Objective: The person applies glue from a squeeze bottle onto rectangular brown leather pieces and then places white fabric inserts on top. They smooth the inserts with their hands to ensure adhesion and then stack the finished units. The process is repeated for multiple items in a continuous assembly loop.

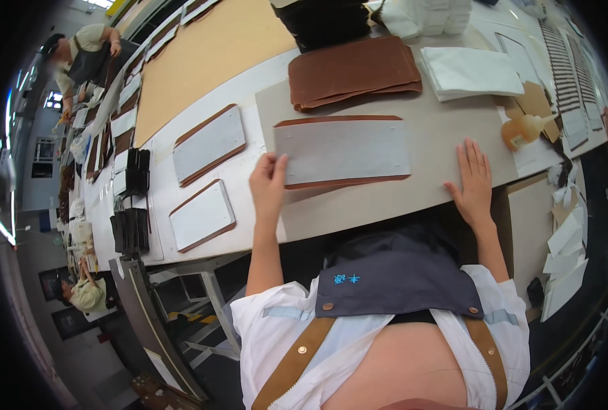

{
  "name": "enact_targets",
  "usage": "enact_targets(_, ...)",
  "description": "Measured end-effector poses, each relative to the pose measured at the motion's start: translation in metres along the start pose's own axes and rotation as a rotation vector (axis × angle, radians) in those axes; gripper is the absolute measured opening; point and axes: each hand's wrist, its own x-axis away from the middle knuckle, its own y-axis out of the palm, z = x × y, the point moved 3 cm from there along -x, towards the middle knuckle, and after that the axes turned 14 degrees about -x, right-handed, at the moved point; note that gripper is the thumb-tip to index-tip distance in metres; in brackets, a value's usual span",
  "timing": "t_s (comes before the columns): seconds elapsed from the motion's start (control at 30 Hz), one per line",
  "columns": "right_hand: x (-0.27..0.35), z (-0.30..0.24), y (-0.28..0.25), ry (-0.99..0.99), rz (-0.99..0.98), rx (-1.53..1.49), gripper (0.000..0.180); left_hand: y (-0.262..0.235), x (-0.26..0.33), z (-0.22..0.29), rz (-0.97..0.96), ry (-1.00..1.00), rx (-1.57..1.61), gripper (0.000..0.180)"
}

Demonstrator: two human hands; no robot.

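In front of me is a brown leather panel with a pale grey sheet (341, 149) on it, brown strips showing along its far and near edges. My left hand (268, 183) pinches this panel's left edge between thumb and fingers. The panel's near side seems slightly raised, with a shadow below. My right hand (474, 179) lies flat on the grey board (437, 143), fingers spread, holding nothing. It is right of the panel and apart from it.
Left lie two stacks of similar panels, a farther stack (210, 145) and a nearer stack (202, 214). Beyond are brown leather pieces (355, 68) and white sheets (469, 70). A yellowish squeeze bottle (522, 131) lies tilted at right. Black stacks (130, 229) stand far left; two people work beyond.
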Motion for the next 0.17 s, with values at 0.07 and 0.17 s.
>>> enact_targets(0.07, 0.0, 0.001, 0.001, -0.006, 0.011, -0.001, 0.082, -0.039, -0.01, -0.018, 0.211, 0.077, 0.025, 0.017)
enact_targets(0.17, -0.001, 0.005, 0.007, -0.028, 0.025, 0.002, 0.082, -0.105, -0.029, -0.066, 0.464, 0.094, -0.04, 0.019)
